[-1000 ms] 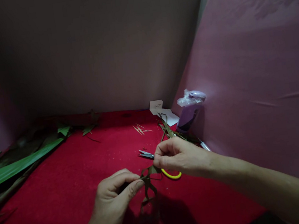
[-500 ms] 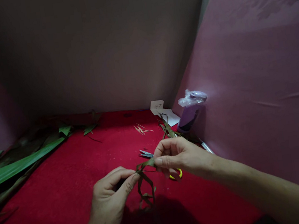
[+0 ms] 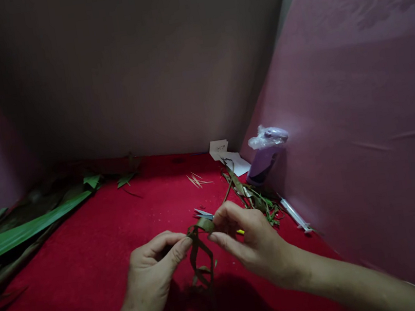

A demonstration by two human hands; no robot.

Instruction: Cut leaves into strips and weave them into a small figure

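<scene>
Our left hand (image 3: 155,272) pinches the brownish-green leaf strip (image 3: 205,224) between thumb and index tip; the other left fingers curl behind. Our right hand (image 3: 258,246) has thumb and index a little parted at the far end of a small arch in the strip. We cannot tell whether those two press on it or only touch it.

The strip sits between the two sets of fingertips, arched just above the gap, with narrow angular loops hanging below the left thumb tip. Its lowest end, well beneath the fingers, is too dark to read.

Handling, in our judgement: very light, thin, pliant rather than limp, since the arch stands up and the loops keep their corners. Likely to crease at the folds and split along its length if tugged hard. Surface looks dull, so probably not slippery. Best hold: flat between thumb and index pads, close to the fold where the left fingers are, leaving the dangling loops unsqueezed.

Around the fingers: scissors (image 3: 204,214) just beyond the right index tip, yellow handle partly hidden by that hand; leaf scraps (image 3: 255,199) past the right knuckles; thin sticks (image 3: 198,180) farther out, beyond both hands, on the red cloth (image 3: 67,285).
</scene>
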